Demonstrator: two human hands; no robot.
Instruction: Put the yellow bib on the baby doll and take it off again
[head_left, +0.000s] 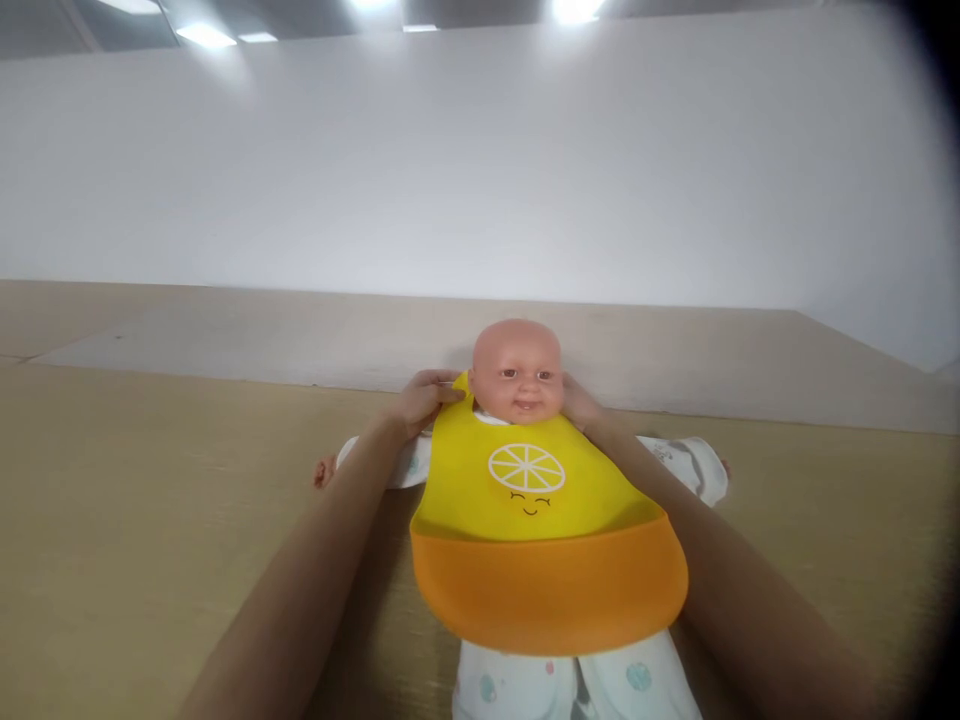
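A bald baby doll [516,365] in white printed clothes lies on its back with its arms spread out. Over its chest lies a yellow bib [457,480] with a white citrus-slice print, a smiling face and an orange catch pocket at the bottom. My left hand [427,398] is closed on the bib's neck strap beside the doll's head, thumb on top. On the other side, my right hand [581,402] reaches behind the doll's neck at the bib's edge. Its fingers are mostly hidden by the doll's head.
A tan, wood-like surface [187,480] lies under the doll. Behind it a paler strip [300,340] runs along the foot of a white wall [480,170]. Ceiling lights [206,36] shine at the top. A dark edge covers the far right of the view.
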